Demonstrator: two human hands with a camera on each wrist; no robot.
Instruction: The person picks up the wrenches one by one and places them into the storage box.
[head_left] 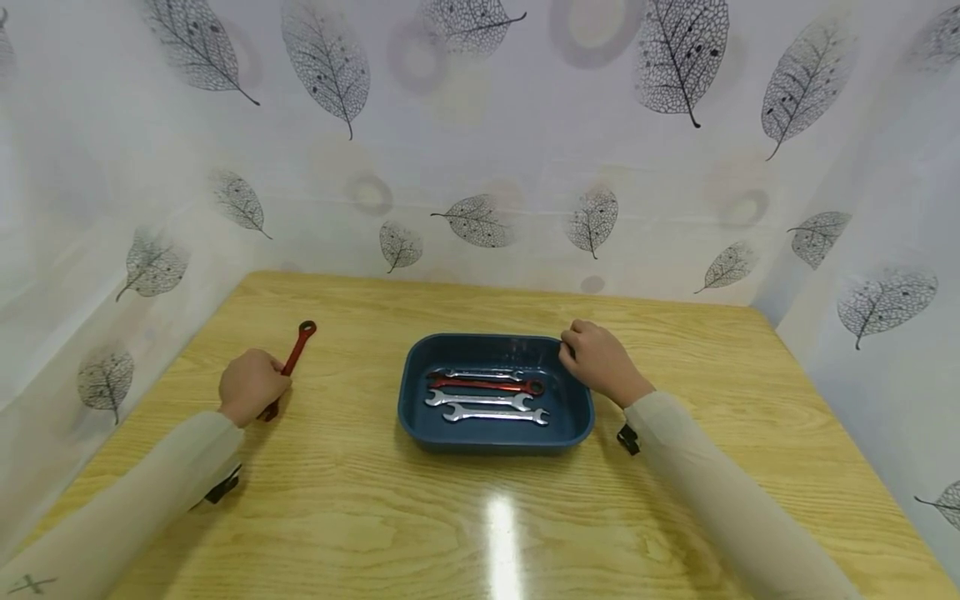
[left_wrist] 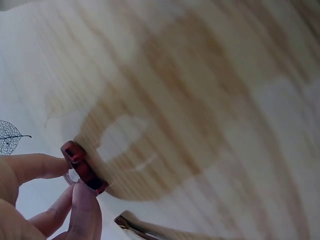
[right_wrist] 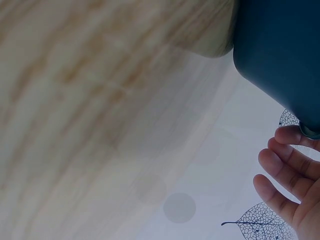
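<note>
On the left side of the table, my left hand [head_left: 253, 387] pinches a red combination wrench [head_left: 300, 340] around its middle. The wrench's ring end points away from me and its other end shows below the hand; the left wrist view has the red wrench [left_wrist: 82, 167] end-on between thumb and fingers. My right hand [head_left: 600, 358] grips the back right rim of a dark blue rectangular tray [head_left: 491, 447]. In the right wrist view the fingertips [right_wrist: 287, 134] are at the tray's edge. Inside the tray lie a red wrench [head_left: 487, 385] and three silver wrenches [head_left: 495, 414], roughly parallel.
The wood-grain table [head_left: 330, 500] ends at a back edge before a white curtain [head_left: 480, 150] with leaf prints, which also hangs along both sides. A bright reflection lies on the tabletop in front of the tray. Each sleeve has a small dark device at the wrist.
</note>
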